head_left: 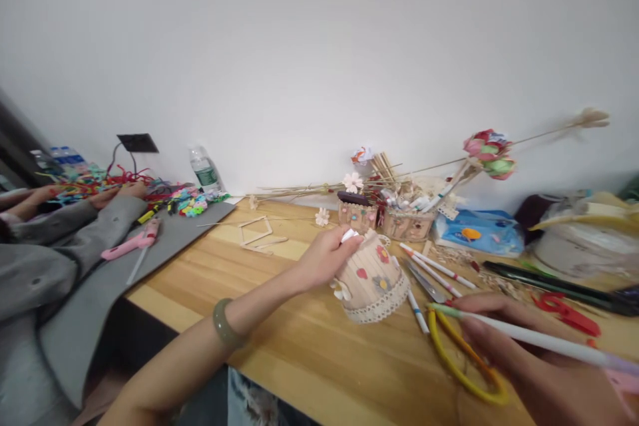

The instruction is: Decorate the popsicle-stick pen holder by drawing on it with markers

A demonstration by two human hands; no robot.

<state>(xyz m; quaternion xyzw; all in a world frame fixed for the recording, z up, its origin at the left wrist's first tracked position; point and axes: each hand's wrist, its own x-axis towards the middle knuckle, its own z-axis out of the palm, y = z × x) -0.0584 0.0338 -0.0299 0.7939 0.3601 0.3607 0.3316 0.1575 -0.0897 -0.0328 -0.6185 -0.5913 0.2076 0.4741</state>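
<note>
My left hand [327, 256] is curled round the top of a small popsicle-stick pot [372, 279] with felt flowers and a lace trim, tilted on the wooden table [299, 333]. Its fingers also pinch a small white piece. A green bangle [225, 324] sits on that wrist. My right hand [519, 353], low at the right, is closed on a long white pen [544, 341] that points left toward the pot. A yellow ring [462, 366] lies under this hand.
Several pens [434, 269] and red scissors [566, 311] lie behind the pot, with decorated stick holders [357, 213], dried stems, a paper flower [489, 150] and a blue pack [479, 231]. A person in a grey sleeve [74, 239] works at left near a pink glue gun [132, 243] and a water bottle [204, 170].
</note>
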